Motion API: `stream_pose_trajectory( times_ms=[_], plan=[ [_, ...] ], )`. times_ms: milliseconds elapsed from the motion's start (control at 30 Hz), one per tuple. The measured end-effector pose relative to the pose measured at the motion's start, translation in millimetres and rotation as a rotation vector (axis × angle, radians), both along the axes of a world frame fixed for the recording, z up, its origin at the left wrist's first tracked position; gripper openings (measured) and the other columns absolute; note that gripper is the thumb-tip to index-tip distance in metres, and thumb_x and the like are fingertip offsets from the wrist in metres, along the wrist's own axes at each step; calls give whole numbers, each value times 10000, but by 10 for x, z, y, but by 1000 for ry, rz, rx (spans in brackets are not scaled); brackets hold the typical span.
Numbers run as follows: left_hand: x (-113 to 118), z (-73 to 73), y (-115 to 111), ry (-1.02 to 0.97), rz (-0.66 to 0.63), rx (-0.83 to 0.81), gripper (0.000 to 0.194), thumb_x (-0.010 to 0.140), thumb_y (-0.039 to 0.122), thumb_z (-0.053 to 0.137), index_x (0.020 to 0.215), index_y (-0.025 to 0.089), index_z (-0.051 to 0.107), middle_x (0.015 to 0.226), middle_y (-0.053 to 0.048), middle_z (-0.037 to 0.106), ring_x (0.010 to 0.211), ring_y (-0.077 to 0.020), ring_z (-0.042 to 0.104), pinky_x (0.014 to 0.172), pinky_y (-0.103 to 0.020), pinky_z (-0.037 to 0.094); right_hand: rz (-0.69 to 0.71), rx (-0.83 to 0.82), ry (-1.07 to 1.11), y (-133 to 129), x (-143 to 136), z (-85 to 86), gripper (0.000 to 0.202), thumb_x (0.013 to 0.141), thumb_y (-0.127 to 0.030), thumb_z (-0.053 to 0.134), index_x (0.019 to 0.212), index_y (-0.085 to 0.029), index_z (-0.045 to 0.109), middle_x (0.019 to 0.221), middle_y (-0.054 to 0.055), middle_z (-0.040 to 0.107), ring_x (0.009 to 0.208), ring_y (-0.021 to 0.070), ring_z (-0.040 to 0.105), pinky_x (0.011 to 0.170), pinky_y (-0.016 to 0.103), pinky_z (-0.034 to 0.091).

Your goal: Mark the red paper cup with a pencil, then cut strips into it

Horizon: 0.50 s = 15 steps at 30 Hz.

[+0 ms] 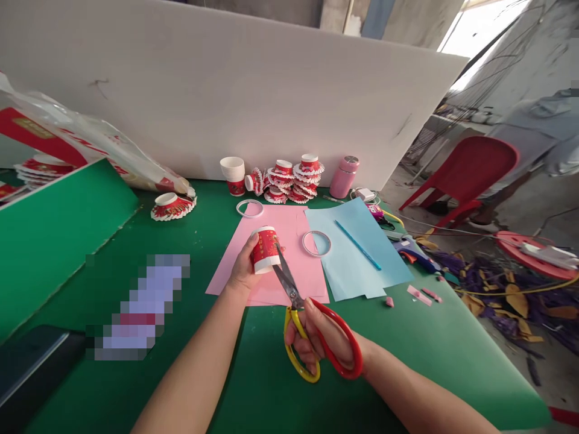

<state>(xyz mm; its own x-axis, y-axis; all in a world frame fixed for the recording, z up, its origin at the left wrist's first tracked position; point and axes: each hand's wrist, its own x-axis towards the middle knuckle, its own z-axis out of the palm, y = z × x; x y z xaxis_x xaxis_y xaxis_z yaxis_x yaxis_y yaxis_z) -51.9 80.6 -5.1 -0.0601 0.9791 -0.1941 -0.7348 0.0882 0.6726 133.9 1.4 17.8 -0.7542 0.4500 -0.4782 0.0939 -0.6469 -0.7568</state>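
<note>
In my left hand (244, 264) is a red paper cup (265, 246) with a white rim, tipped on its side above the pink paper (230, 268). My right hand (316, 334) grips a pair of scissors (293, 294) by one red and one yellow handle. The blades are parted, and they meet the cup's rim at its lower right. Whether the rim is cut there is too small to tell. A white ring (316, 243) lies just right of the cup, across the pink paper and the blue paper (344, 274).
Behind stand stacked paper cups (232, 175), several cut, fanned-out cups (298, 181) and a pink bottle (344, 176). A blue pencil (357, 244) rests on the blue paper. A glue gun (418, 256) lies at the right edge, a dark phone-like object (36, 367) at lower left.
</note>
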Motion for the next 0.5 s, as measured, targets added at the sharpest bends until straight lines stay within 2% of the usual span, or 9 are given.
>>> stream_pose_trajectory(
  times_ms=[300,500],
  plan=[
    [-13,1,-27,10,-12,58,436,726,368,684,1098,153,611,829,-64,711,700,-226,690,672,-351,551,-62,-25,37,27,-145,-78,698,760,-838,333,740,-163,509,517,-81,331,419,62,298,436,210,302],
    [-20,-21,-11,22,-52,42,383,695,367,712,990,134,642,835,-68,713,715,-225,690,658,-334,556,-84,-36,68,5,-133,-113,719,748,-853,319,751,-161,515,525,-79,329,430,61,299,449,210,289]
  ],
)
